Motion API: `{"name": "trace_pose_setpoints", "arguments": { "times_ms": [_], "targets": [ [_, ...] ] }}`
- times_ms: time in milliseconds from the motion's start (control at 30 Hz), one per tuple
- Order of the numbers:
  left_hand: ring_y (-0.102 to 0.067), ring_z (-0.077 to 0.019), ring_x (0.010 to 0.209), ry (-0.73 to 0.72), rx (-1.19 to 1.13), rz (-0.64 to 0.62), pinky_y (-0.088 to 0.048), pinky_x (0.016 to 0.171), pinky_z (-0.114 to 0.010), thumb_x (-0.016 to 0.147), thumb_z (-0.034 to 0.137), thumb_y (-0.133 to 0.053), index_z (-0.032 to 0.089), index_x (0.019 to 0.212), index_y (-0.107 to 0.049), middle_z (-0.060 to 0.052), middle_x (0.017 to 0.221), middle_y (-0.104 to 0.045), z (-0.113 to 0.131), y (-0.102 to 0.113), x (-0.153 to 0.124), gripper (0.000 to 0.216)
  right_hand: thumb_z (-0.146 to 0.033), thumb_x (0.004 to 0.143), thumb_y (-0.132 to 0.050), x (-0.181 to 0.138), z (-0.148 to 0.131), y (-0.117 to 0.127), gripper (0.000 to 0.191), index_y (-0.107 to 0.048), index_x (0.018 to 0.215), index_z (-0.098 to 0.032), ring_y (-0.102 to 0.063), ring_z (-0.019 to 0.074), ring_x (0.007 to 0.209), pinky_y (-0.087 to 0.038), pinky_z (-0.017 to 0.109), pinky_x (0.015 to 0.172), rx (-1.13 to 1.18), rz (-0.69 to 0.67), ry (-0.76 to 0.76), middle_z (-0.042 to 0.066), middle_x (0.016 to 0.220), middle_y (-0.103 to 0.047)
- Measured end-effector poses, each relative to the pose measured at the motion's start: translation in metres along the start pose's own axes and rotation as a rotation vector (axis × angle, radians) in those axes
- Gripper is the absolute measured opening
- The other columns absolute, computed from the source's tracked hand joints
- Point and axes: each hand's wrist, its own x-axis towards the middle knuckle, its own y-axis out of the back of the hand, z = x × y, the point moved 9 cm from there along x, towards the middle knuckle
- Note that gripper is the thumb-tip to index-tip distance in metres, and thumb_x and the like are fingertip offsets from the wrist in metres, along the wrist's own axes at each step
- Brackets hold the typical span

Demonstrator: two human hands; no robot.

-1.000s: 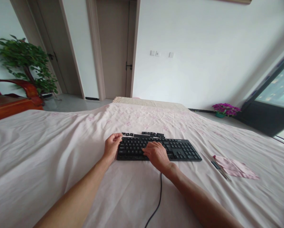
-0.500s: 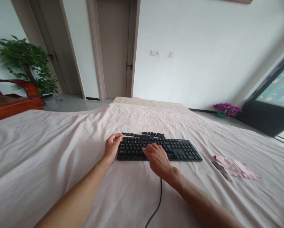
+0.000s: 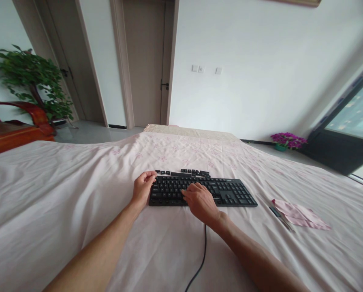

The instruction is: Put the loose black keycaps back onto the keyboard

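Observation:
A black keyboard (image 3: 236, 192) lies on the bedsheet in front of me, its bottom row partly without keycaps. My left hand (image 3: 143, 187) is closed at its upper left corner, thumb and fingers together against the edge. Over the middle of the keys, my right hand (image 3: 199, 202) is curled with thumb and forefinger close together at the lower rows. Anything between those fingertips is too small or hidden to name. Loose black keycaps (image 3: 186, 170) lie in a row behind the keyboard, along with a long spacebar (image 3: 180, 174).
The keyboard's cable (image 3: 204, 251) runs toward me over the pale pink sheet (image 3: 114, 251). To the right lie a pink cloth (image 3: 301, 215) and a thin tool with a dark end (image 3: 275, 211). A wooden chair (image 3: 20, 129) stands at the left.
The view has shifted very slightly. Both hands stay at the same places on the keyboard, and nothing else has visibly moved.

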Motion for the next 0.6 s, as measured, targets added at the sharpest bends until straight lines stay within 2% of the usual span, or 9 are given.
{"name": "trace_pose_setpoints", "arguments": {
  "times_ms": [167, 367, 600],
  "targets": [
    [-0.059, -0.0147, 0.071, 0.008, 0.001, 0.001, -0.043, 0.064, -0.024, 0.065, 0.043, -0.070, 0.015, 0.091, -0.067, -0.005, 0.079, -0.066, -0.0020, 0.0006, 0.0012, 0.038, -0.026, 0.092, -0.050, 0.0047, 0.0059, -0.0045, 0.020, -0.068, 0.085, -0.024, -0.048, 0.0152, 0.081, -0.033, 0.027, 0.074, 0.034, 0.036, -0.015, 0.002, 0.080, -0.059],
    [-0.058, -0.0143, 0.070, 0.006, 0.001, -0.008, -0.043, 0.064, -0.023, 0.066, 0.042, -0.069, 0.015, 0.091, -0.067, -0.004, 0.076, -0.065, -0.0009, -0.0010, 0.0007, 0.038, -0.028, 0.088, -0.056, 0.0029, 0.0092, -0.0069, 0.014, -0.070, 0.086, -0.026, -0.050, 0.0149, 0.080, -0.035, 0.026, 0.077, 0.074, 0.085, -0.037, 0.001, 0.079, -0.061],
    [-0.059, -0.0141, 0.071, -0.001, -0.005, -0.004, -0.043, 0.064, -0.023, 0.064, 0.043, -0.070, 0.015, 0.089, -0.067, -0.004, 0.077, -0.066, -0.0020, -0.0005, 0.0018, 0.037, -0.028, 0.088, -0.057, -0.0001, 0.0087, -0.0062, 0.014, -0.070, 0.092, -0.028, -0.050, 0.0151, 0.079, -0.035, 0.026, 0.075, 0.055, 0.081, -0.039, 0.001, 0.079, -0.061]
  ]
}}
